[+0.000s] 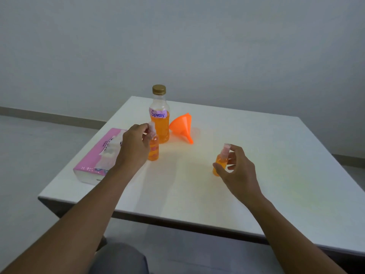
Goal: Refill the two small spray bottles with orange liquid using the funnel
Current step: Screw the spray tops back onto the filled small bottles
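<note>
Pink tissue pack [98, 155] lies at the worktop's [276, 155] left edge. Our left hand [134, 143] pinches the clear cap of one small spray bottle [154, 150], just in front of the big bottle [160, 125] labelled "Spray". Beside it the orange funnel [182, 124] lies tipped over. Further right, our right hand [237, 171] curls thumb and fingers round the second small spray bottle [220, 162], which is upright.

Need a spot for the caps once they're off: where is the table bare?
Bare table stretches right of the right hand and right spray bottle to the far corner, and between both hands down to the near edge. Crowded at the far left: tissue pack, large bottle, funnel, left spray bottle and left hand sit close together.
</note>
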